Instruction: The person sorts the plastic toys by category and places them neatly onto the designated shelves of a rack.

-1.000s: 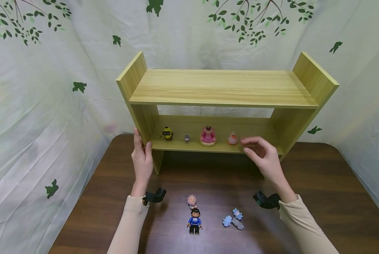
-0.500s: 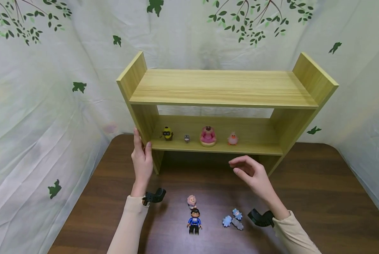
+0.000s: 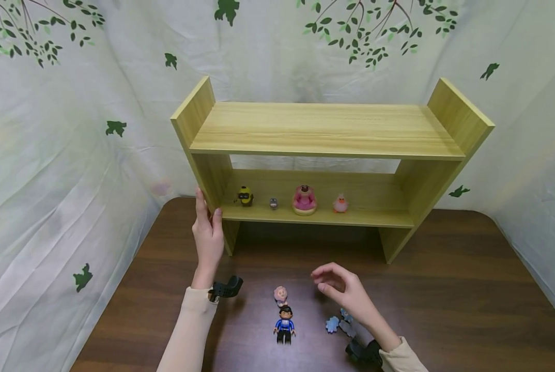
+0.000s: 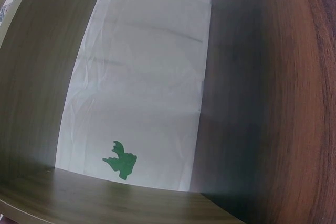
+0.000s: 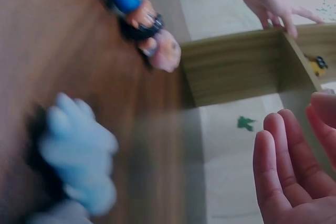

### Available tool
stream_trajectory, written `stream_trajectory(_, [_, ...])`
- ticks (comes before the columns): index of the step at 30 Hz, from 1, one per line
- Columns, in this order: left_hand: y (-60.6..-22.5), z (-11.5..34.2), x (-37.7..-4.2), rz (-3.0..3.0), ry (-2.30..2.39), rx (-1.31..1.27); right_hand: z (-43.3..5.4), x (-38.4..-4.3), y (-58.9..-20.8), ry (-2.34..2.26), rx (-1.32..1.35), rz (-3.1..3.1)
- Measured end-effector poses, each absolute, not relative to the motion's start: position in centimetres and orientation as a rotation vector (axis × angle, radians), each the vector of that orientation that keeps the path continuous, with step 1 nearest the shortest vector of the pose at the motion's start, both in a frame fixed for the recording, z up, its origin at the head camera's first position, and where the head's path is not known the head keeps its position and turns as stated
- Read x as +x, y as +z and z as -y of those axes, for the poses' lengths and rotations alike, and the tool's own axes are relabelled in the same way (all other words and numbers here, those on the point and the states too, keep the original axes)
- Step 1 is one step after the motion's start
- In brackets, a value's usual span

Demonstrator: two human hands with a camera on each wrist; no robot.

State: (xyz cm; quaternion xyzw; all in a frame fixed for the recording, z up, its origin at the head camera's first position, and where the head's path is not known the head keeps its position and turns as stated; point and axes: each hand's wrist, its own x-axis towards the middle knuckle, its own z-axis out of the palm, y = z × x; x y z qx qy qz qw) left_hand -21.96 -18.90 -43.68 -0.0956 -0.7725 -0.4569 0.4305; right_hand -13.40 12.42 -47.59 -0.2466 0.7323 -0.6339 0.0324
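In the head view, we see the left hand (image 3: pixel 207 242) pinching the shelf's side panel (image 3: pixel 213 173) at eight o'clock; the right hand (image 3: pixel 344 290), fingers loosely curved, hovers at two o'clock from the blue-shirted figure (image 3: pixel 284 325). The left wrist shows us table (image 4: pixel 302 103) at three o'clock; the right wrist, a blurred blue piece (image 5: pixel 79 150) at eight.

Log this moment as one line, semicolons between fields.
left hand: touching shelf; right hand: empty, over table; blue-shirted figure: on table; pink bear: on shelf
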Motion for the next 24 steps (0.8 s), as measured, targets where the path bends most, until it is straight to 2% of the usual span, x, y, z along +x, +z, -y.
stream_trajectory(14, [-43.7, 18.8, -21.9, 1.923, -1.13, -0.241, -10.7, -11.9, -49.2, -1.854, -0.853, -2.201])
stream_trajectory(24, [-44.0, 18.9, -22.1, 1.922, -1.131, -0.23, -9.3, -10.7, -50.5, -1.634, -0.817, -2.215])
